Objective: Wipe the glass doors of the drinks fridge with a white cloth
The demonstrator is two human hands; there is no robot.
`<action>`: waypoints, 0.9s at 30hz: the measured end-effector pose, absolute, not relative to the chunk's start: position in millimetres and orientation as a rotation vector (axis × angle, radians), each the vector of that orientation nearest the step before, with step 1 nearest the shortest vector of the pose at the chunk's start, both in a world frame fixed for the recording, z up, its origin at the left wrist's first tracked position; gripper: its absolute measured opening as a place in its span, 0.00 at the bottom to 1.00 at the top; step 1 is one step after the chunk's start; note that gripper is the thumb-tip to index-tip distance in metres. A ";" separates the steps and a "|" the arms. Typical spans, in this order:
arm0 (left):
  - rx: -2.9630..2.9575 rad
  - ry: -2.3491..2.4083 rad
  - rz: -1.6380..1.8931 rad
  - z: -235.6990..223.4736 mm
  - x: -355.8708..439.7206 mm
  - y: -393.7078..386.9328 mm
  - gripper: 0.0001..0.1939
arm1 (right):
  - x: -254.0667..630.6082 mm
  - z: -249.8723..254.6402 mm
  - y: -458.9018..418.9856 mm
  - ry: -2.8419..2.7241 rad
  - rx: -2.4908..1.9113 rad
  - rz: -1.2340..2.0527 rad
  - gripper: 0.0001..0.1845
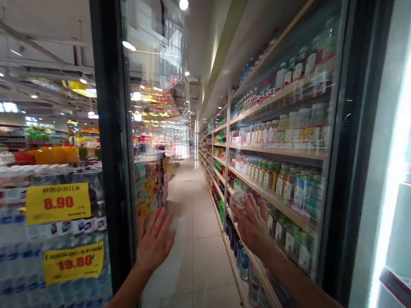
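Note:
A glass refrigerator door [184, 79] with a black frame stands in front of me, and the aisle shows through it. My left hand [154, 242] lies flat on the glass near the door's left frame [114, 133], fingers spread, holding nothing. Further right, my right hand [252, 227] is against the glass, its fingers closed on a crumpled white cloth [237, 202]. Both forearms reach up from the bottom of the view.
Behind the glass, long shelves of bottled drinks [283, 176] run down the right side of a tiled aisle [199, 250]. Stacked packs of bottled water with yellow price signs [57, 202] stand on the left. The lit refrigerator interior [410, 193] is at far right.

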State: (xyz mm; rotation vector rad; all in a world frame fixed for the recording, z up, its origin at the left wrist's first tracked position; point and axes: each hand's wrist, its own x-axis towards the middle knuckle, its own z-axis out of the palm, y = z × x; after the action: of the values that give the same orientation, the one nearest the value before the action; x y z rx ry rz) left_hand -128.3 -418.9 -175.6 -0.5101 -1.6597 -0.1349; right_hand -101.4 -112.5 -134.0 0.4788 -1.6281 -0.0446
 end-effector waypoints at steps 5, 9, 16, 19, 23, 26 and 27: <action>-0.531 -1.646 -0.116 -175.7 -138.4 -421.5 0.34 | -111.3 -138.9 -84.2 -1.562 0.284 -0.025 0.24; -0.547 -1.631 -0.129 -175.4 -144.4 -424.0 0.33 | -123.9 -118.0 -63.6 -1.382 -0.140 0.241 0.27; -0.622 -1.627 -0.128 -173.4 -154.4 -429.9 0.31 | -133.9 -143.9 -174.2 -1.472 0.041 0.070 0.27; -0.662 -1.637 -0.113 -173.7 -159.3 -434.1 0.31 | -132.5 -173.9 -227.8 -1.577 0.205 -0.021 0.26; -0.703 -1.623 -0.169 -173.8 -163.4 -436.9 0.31 | -129.5 -193.0 -220.2 -1.657 0.174 -0.063 0.24; -0.703 -1.600 -0.216 -174.1 -164.3 -434.3 0.31 | -123.6 -187.0 -155.6 -1.561 -0.138 0.044 0.25; -0.698 -1.598 -0.221 -174.4 -164.6 -432.8 0.31 | -121.9 -182.5 -131.5 -1.507 -0.247 0.113 0.26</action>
State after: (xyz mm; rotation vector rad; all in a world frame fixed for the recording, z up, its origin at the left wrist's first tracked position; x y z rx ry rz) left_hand -164.6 -432.8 -174.4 -0.6976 -1.5982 -0.2211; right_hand -121.9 -131.5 -182.5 -0.2465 -1.5073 0.1134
